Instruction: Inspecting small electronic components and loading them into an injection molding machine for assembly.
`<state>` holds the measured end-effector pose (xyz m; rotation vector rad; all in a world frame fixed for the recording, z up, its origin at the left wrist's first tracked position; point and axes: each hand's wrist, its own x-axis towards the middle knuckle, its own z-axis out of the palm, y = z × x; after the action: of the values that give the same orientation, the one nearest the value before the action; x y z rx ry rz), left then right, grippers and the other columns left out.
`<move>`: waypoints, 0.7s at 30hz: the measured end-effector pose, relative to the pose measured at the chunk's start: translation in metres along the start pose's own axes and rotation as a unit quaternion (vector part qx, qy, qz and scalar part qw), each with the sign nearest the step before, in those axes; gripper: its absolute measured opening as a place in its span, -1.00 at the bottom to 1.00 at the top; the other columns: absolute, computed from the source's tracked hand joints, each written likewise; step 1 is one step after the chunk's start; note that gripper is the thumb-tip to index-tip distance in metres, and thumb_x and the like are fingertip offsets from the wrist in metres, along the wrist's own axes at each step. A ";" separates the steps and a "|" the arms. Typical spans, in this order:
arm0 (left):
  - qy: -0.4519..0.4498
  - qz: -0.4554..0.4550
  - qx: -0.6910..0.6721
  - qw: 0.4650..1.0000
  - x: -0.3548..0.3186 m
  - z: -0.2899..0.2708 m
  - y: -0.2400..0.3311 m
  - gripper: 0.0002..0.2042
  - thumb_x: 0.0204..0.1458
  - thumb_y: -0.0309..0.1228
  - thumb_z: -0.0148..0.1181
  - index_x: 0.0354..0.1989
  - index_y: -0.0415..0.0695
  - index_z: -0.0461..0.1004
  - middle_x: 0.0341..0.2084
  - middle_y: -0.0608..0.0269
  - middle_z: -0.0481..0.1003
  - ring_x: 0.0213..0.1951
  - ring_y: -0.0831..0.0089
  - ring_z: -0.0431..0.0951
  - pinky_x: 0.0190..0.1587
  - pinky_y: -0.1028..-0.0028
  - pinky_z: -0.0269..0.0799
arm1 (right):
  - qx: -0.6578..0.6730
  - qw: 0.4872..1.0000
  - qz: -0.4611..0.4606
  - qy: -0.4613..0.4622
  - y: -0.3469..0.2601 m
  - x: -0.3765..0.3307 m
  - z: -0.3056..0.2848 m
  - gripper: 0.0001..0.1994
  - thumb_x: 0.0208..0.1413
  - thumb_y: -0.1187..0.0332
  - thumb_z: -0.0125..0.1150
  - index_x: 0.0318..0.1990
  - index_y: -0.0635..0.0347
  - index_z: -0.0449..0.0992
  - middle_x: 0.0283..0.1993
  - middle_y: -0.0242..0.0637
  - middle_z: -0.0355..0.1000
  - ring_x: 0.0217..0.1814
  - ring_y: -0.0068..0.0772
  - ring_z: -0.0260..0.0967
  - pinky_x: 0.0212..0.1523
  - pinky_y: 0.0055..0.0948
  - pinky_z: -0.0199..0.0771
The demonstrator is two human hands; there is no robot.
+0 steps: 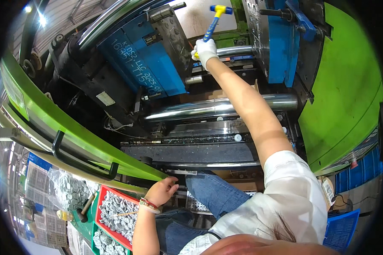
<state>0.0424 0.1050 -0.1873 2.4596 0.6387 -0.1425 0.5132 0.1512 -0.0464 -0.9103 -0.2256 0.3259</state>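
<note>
Nearest the camera, the person's bare left hand (161,191), a beaded band at its wrist, rests with fingers curled loosely against the lower edge of the bright green metal machine guard (85,140); the fingertips touch the frame there, and it grips nothing that can be made out. Just below and left of that hand sits a red plastic tray (101,199) filled with small grey round moulded parts, and a thin stick lies across them. Beside the tray, to its left, a clear plastic bag (70,189) holds more of the same grey pieces, and a dark-headed mallet with a wooden handle (84,209) lies near it. The person's blue denim knee is pressed close to the machine base.

Further in, a black curved handle (83,163) is bolted to the green guard. Beyond it run thick polished steel tie bars (219,106), crossing the opening of the machine from left to right.

Farthest away, the right arm stretches up over the bars. The right hand (205,52), in a white fabric glove, is closed tightly round the blue-and-yellow handle of a hammer with a blue and yellow head (217,15), held raised between the two blue steel mould halves (144,59), its head above the upper bar.
</note>
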 end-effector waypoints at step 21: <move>-0.004 -0.015 0.003 1.000 0.002 -0.003 0.002 -0.71 0.16 -0.36 0.14 0.00 -0.23 0.43 -0.36 0.05 0.58 -0.30 0.26 0.63 -0.23 0.41 0.49 | -0.098 0.965 0.070 -0.232 0.003 -0.032 0.011 -0.88 0.00 0.56 0.05 -0.47 0.19 0.24 -0.65 -0.26 0.20 -0.69 -0.28 0.30 -0.75 -0.31 0.21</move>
<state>0.0455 0.1060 -0.1843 2.4554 0.6721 -0.1654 0.4793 0.1499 -0.0441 -1.0387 -0.6366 0.6568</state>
